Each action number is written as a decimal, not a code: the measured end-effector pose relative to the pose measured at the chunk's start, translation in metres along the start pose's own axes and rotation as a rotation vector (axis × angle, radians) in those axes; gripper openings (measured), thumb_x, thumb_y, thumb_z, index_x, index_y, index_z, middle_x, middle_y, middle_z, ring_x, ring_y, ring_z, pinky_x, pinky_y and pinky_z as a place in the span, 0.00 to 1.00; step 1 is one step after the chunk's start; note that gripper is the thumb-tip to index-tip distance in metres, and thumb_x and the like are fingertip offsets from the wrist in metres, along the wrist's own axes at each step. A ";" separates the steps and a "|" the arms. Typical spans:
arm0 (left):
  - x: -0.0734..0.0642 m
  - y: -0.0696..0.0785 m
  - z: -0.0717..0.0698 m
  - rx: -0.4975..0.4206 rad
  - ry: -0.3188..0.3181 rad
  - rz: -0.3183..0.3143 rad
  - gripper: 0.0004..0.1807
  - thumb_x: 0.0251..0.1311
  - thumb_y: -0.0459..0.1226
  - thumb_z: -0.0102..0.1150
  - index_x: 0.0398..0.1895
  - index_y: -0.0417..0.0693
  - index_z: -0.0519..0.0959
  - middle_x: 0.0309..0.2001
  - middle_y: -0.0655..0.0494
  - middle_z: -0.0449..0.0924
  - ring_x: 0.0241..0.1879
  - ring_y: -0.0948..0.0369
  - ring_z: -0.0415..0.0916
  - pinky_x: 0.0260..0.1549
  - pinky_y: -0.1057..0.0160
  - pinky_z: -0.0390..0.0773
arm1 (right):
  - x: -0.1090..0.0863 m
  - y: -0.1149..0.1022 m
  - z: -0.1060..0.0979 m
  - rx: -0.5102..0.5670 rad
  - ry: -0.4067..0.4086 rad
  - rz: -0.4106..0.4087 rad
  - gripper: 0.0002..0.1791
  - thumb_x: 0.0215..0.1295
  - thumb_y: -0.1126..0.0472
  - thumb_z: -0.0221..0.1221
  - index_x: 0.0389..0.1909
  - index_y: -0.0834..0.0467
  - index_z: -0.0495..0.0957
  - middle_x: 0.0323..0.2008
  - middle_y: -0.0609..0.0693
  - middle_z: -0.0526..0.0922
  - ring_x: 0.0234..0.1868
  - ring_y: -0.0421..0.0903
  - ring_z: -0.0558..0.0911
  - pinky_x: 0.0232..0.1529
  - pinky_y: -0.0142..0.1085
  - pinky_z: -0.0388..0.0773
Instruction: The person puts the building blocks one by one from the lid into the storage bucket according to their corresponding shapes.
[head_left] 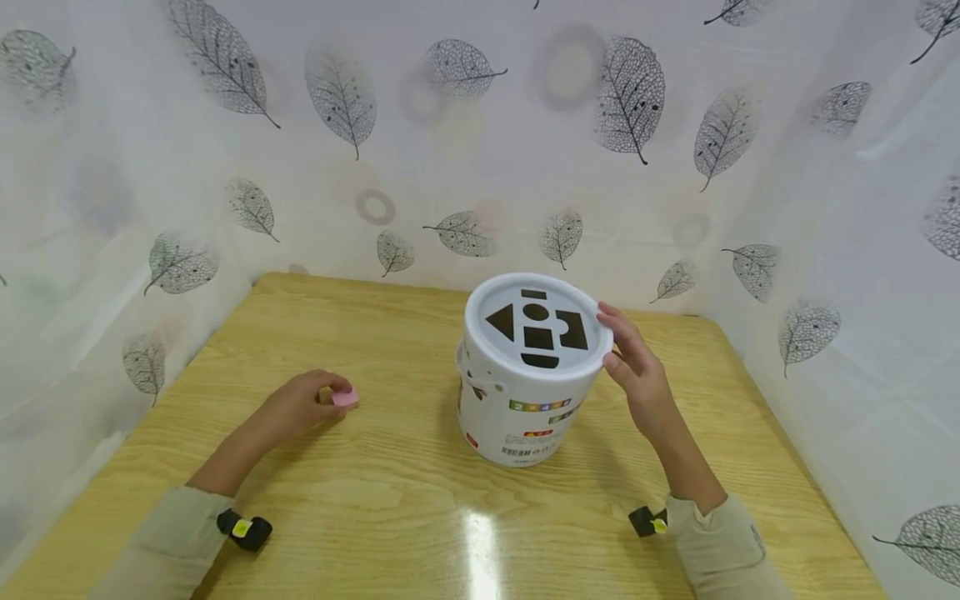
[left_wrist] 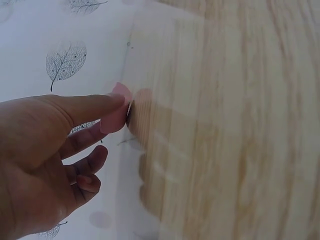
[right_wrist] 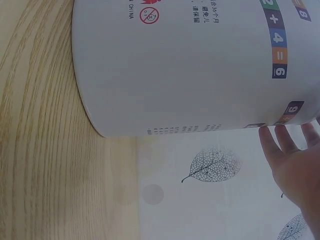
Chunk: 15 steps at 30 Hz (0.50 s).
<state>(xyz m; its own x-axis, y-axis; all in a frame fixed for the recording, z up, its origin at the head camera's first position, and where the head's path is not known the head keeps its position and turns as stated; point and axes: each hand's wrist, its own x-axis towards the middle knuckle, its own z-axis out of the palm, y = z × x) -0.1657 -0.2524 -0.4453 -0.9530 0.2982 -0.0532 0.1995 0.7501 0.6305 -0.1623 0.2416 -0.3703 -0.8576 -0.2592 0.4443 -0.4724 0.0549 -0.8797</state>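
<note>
My left hand [head_left: 303,407] pinches a small pink block [head_left: 346,398] between thumb and fingers, low over the left half of the table. In the left wrist view the thumb covers part of the pink block [left_wrist: 116,117], so its full shape is hidden. A white bucket [head_left: 517,425] stands right of the middle. Its white lid [head_left: 491,346] has dark cut-out holes, among them a triangle, a round one and a square. Against the right side of the lid rest the fingertips of my right hand [head_left: 641,379], fingers extended. The right wrist view shows this hand [right_wrist: 300,167] beside the bucket's printed wall.
The wood-grain table [head_left: 360,517] reflects a bright light near its front edge. A pale curtain [head_left: 495,125] with leaf prints hangs behind it and along both sides. The bucket's handle [head_left: 480,383] hangs on its left side.
</note>
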 end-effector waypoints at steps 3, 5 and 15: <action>0.000 -0.004 -0.002 -0.003 -0.002 -0.008 0.21 0.69 0.45 0.61 0.60 0.44 0.79 0.58 0.45 0.80 0.43 0.56 0.74 0.37 0.59 0.74 | 0.000 0.000 0.000 0.003 -0.001 -0.002 0.27 0.77 0.66 0.47 0.75 0.61 0.62 0.79 0.51 0.55 0.77 0.46 0.58 0.65 0.27 0.69; 0.001 -0.007 -0.003 -0.021 -0.004 -0.013 0.22 0.70 0.49 0.60 0.59 0.46 0.80 0.57 0.46 0.80 0.43 0.56 0.75 0.37 0.59 0.75 | 0.000 0.000 0.000 0.005 -0.002 -0.003 0.27 0.77 0.67 0.47 0.75 0.62 0.62 0.79 0.52 0.55 0.77 0.46 0.58 0.64 0.27 0.69; 0.006 -0.021 -0.007 -0.079 -0.002 0.024 0.22 0.71 0.52 0.56 0.58 0.48 0.81 0.59 0.44 0.80 0.55 0.48 0.76 0.52 0.46 0.76 | 0.000 -0.002 0.001 0.000 -0.003 0.005 0.27 0.76 0.67 0.47 0.75 0.61 0.62 0.78 0.51 0.55 0.77 0.46 0.58 0.65 0.27 0.69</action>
<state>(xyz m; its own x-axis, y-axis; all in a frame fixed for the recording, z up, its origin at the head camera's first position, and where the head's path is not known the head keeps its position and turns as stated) -0.1775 -0.2700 -0.4535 -0.9477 0.3169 -0.0385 0.2039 0.6935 0.6910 -0.1611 0.2407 -0.3687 -0.8596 -0.2613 0.4391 -0.4676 0.0559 -0.8822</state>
